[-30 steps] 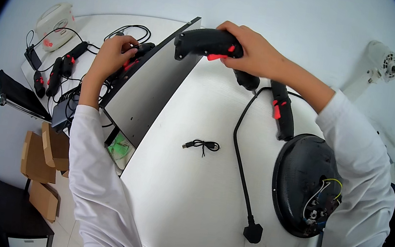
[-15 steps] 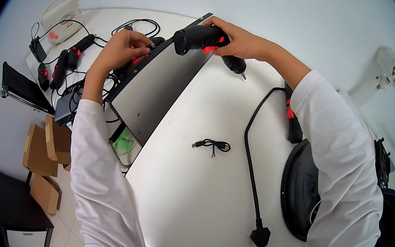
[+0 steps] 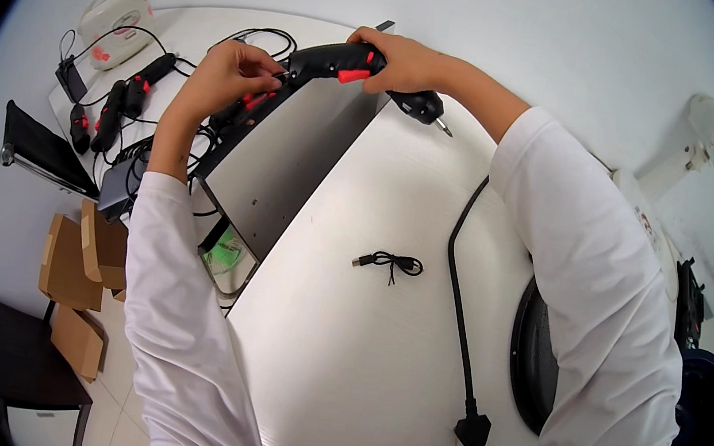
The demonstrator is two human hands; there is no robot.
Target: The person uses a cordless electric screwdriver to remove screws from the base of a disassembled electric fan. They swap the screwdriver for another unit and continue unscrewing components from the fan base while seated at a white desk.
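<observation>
My right hand (image 3: 399,63) is closed round a black and red cordless screwdriver (image 3: 332,61), whose bit points down to the right above the white table (image 3: 340,364). At the tool's butt end, my left hand (image 3: 228,78) pinches a thin dark plug-like piece, mostly hidden by the fingers. The piece is at or very near the butt; whether it is inserted I cannot tell. Below both hands stands a grey divider panel (image 3: 295,148) with a black top edge. Behind it, partly covered by my left hand, lies another red and black tool (image 3: 254,102).
A short tied USB cable (image 3: 394,265) and a thick black power cord (image 3: 460,325) with a plug lie on the table. A round black object (image 3: 533,361) is by my right sleeve. Beyond the panel are several screwdrivers (image 3: 109,117) and tangled cables. Cardboard boxes (image 3: 71,264) are at the left.
The screwdriver has moved left and swung level, bringing its butt up to my left fingertips. My right arm has shifted left with it.
</observation>
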